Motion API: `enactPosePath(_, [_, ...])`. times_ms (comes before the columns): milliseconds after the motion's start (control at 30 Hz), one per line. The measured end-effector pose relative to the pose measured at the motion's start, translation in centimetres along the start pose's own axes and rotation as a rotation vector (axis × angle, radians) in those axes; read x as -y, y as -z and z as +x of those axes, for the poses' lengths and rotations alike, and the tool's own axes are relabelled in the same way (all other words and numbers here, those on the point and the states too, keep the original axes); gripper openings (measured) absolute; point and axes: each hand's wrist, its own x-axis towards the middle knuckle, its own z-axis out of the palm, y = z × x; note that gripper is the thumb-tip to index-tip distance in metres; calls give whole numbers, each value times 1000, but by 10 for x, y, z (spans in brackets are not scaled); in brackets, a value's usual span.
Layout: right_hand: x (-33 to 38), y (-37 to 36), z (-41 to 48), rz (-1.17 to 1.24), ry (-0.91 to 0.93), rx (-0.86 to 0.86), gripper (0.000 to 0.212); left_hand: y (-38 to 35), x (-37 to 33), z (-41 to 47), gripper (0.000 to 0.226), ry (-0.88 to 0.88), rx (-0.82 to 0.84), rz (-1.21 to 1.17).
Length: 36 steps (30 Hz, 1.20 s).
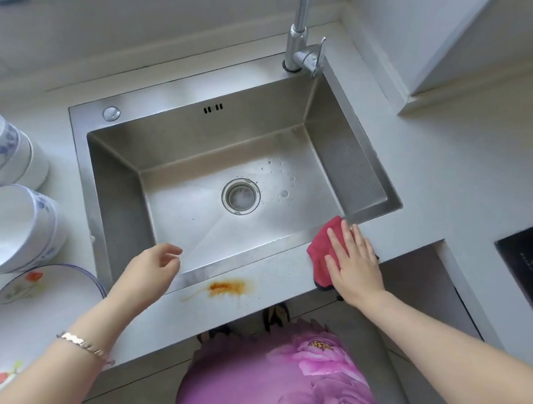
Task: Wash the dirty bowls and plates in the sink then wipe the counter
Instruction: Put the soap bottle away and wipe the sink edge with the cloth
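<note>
Counter [281, 278] front strip with orange stain [227, 288]; steel sink [119, 195] wet, droplets near drain [241, 196].
Right hand [354, 265] flat on red cloth [320, 258] at sink's near-right corner; left hand [149, 276] loose, holding nothing; bowls [6, 224] and plates [36, 305] stacked left.

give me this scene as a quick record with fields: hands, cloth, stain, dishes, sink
left hand: loosely curled over the stainless steel sink's front edge, holding nothing
right hand: flat on the red cloth at the sink's front right corner
stain: orange-brown smear on the grey counter's front strip, between the hands, not yet wiped
dishes: white bowls with blue pattern in two stacks, flower-print plates, left of the sink
sink: water drops beside the drain
</note>
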Motion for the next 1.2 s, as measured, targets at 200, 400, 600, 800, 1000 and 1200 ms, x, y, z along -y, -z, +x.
enactPosePath(200, [66, -29, -11, 14, 4, -31, 94, 31, 29, -20, 22, -35, -131, -100])
enactPosePath(400, [168, -52, -19, 63, 0, -106, 67, 75, 84, -42, 23, -78, -190, -221])
enactPosePath(600, [278, -73, -31, 109, 151, -77, 57, 129, 166, -54, 26, -60, -174, -216])
enactPosePath(800, [310, -79, -27, 210, 400, -4, 75, 163, 203, -49, 23, -78, -138, -187])
enactPosePath(1000, [299, -82, -36, 176, 717, 93, 62, 166, 207, -43, 21, -127, -96, -210])
enactPosePath(1200, [256, -58, -39, -78, 1022, 184, 56, 157, 214, -49, 20, -87, -122, -239])
